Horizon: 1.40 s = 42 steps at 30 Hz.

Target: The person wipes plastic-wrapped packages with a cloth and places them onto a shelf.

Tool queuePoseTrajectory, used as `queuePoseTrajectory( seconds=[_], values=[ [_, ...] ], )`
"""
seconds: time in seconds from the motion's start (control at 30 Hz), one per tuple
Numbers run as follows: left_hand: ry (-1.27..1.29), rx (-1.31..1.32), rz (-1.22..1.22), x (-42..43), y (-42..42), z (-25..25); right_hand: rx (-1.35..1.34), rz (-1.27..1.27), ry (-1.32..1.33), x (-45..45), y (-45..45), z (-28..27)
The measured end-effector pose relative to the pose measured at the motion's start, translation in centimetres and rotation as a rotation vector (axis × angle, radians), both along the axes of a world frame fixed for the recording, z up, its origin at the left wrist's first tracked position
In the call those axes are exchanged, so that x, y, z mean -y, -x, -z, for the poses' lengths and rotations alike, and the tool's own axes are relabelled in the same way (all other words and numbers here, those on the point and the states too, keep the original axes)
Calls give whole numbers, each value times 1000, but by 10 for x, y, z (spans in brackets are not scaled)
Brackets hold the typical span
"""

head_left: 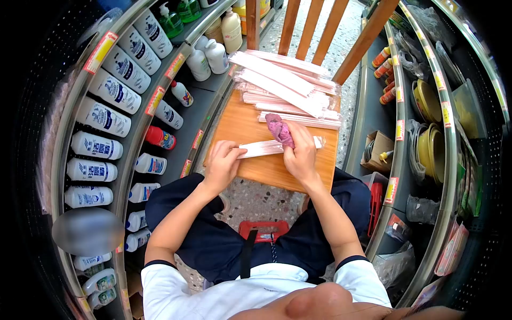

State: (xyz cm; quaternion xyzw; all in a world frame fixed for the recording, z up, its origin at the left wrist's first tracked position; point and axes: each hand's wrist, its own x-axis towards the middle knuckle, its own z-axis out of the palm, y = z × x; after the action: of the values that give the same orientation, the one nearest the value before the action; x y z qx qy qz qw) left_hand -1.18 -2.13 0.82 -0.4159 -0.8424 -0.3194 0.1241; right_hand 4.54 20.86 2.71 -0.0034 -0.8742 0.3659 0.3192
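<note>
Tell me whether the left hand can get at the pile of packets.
Probably yes: only bare wood seems to lie between the left hand and the pile, though the hand is touching the single packet nearer the lap.

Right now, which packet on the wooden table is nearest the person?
The single packet that the left hand touches; it lies apart, while the others form a pile farther away.

LEFT: grey shelving with white bottles in rows; one red bottle among them; green pump bottles at the far end; red-and-yellow price labels along the edges | RIGHT: orange-bodied bottles; yellow round containers; cardboard box | BELOW: speckled floor; red plastic object, partly hidden
</note>
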Motion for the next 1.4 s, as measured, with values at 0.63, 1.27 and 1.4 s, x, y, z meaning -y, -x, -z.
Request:
queuePoseTrajectory(
  seconds=[0.63,1.27,1.4],
  values=[
    [194,97,-57,14,-20,22,154,-311,-240,62,-41,42],
    [237,105,-89,2,-17,-1,304,-12,-261,-42,-57,41],
    [252,127,-96,1,-17,-6,296,63,-238,-52,-59,39]
  ],
)
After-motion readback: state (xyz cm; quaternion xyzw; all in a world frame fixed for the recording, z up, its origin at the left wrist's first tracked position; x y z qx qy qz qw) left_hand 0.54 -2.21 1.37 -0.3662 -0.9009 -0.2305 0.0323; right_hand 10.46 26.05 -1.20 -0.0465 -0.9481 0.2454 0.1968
